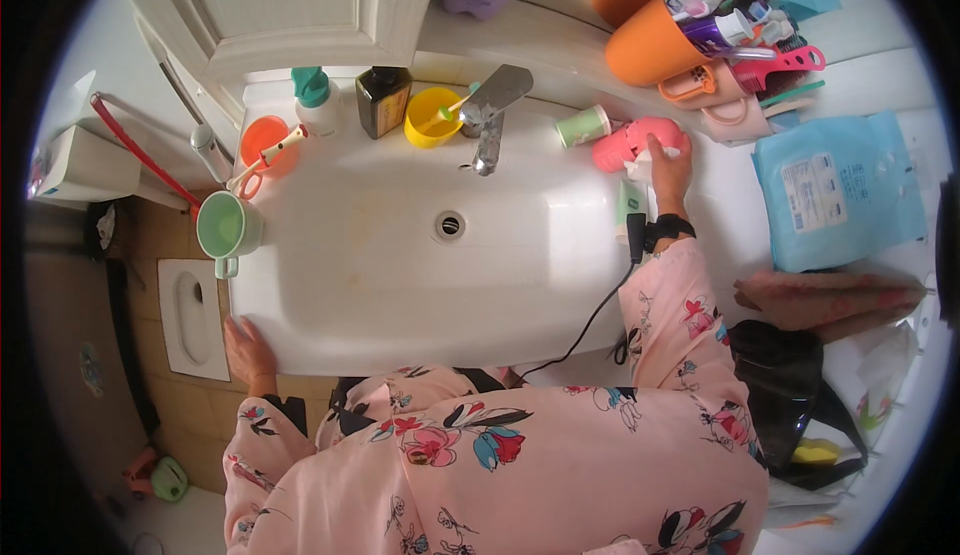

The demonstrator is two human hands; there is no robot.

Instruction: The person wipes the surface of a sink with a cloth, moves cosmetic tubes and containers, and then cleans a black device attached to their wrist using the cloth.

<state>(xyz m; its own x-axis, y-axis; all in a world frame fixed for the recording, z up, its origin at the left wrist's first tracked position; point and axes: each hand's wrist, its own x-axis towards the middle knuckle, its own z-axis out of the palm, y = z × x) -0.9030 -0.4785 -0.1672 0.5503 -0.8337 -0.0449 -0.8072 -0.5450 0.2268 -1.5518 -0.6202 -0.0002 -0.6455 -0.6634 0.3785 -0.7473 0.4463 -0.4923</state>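
On the right rim of the white sink (400, 325), my right hand (671, 167) has its fingers closed against a rounded pink container (620, 147). Something white, maybe a cloth, shows beside the fingers; its kind is unclear. A light green cup (583, 127) lies on its side at the container's left end. Nearer me, a pale green and white tube (630, 203) lies by my wrist, which wears a black band with a cable. My left hand (249, 347) rests on the sink's left front corner, fingers stretched out and holding nothing.
Along the rim stand a green mug (229, 227), an orange cup (268, 145) with a toothbrush, a pump bottle (318, 105), a dark bottle (383, 102) and a yellow cup (432, 120) beside the faucet (490, 120). A blue package (845, 190) lies right.
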